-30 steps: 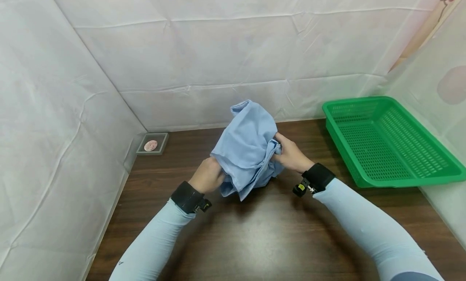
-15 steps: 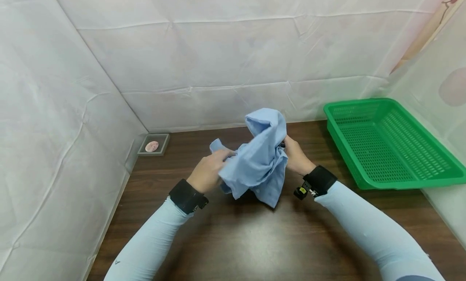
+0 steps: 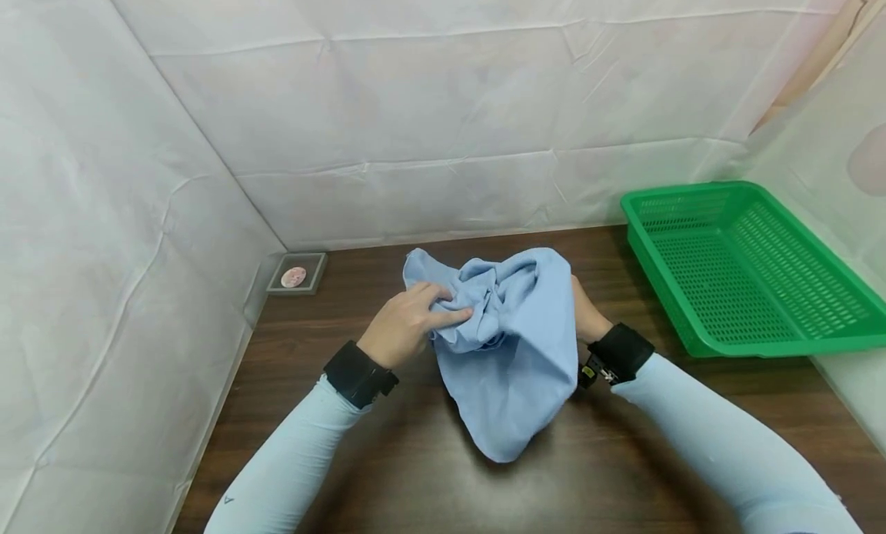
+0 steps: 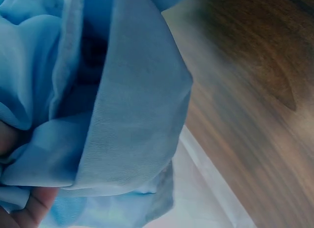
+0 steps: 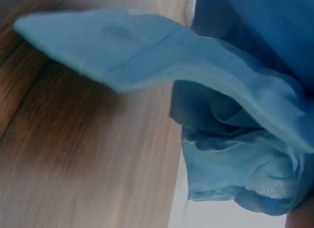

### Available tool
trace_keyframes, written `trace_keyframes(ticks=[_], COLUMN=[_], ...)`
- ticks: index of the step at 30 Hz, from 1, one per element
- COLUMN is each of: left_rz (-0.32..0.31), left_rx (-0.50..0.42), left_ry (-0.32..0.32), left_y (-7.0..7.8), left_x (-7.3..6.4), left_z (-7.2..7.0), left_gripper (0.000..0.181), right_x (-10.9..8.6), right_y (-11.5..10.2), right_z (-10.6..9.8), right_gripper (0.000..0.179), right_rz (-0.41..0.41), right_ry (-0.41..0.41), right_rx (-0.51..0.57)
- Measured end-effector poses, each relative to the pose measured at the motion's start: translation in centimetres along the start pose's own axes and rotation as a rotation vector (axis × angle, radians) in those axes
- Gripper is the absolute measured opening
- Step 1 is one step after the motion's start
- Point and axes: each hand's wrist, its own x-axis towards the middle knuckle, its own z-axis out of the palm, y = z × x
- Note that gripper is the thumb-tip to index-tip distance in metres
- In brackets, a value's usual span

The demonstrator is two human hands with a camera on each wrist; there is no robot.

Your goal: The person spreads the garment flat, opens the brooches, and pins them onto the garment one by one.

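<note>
A crumpled light blue cloth (image 3: 515, 380), with bunched folds in its upper middle, is held between my hands above the brown table. My left hand (image 3: 404, 322) grips its left side, with the thumb and index finger reaching over the folds. In the left wrist view, fingertips (image 4: 41, 201) press into the cloth (image 4: 137, 95) at lower left. My right hand (image 3: 587, 312) holds the right side from behind; most of its fingers are hidden by the fabric. The right wrist view shows a pointed flap of the cloth (image 5: 122, 51) sticking out to the left, over the table.
A green perforated basket (image 3: 706, 342) stands on the right of the table (image 3: 291, 411). At the back left lies a small grey square tray (image 3: 321, 268) bearing a round pinkish piece (image 3: 294, 277). White sheeting (image 3: 429, 103) walls the back and sides.
The cloth has been turned and opened out, its lower part now hanging nearer the front. My right hand has shifted slightly right, behind the fabric. My left hand has moved onto the folds.
</note>
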Motion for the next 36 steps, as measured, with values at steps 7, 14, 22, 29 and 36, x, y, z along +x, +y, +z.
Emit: trace_keyframes(ticks=[7,14,22,29,36], left_rz=[-0.068,-0.212,-0.407,-0.51,-0.584], left_rx=[-0.041,-0.156,-0.289,-0.297,-0.308], left_ry=[-0.036,-0.052,-0.136,-0.236,-0.305], left_y=[-0.3,-1.6,-3.1,-4.2,-4.4], left_x=[-0.5,-0.9,-0.7,-0.8,-1.1], left_z=[0.9,2.5,4.2,6.0,7.1], left_gripper=[0.071,0.068,0.074,0.076,0.072], right_x=[-0.8,-2.3,-3.7,-4.2,-4.5], right_y=[-0.5,-0.7,0.2,0.2,0.4], right_z=[1.1,2.0,2.6,2.7,2.8], right_gripper=[0.051,0.056,0.05,0.049,0.046], right_rz=[-0.136,-0.142,-0.202,-0.164,-0.125], right_ry=[0.006,-0.109,-0.3,-0.384,-0.431], right_rx=[-0.363,-0.402,-0.512,-0.55,-0.551])
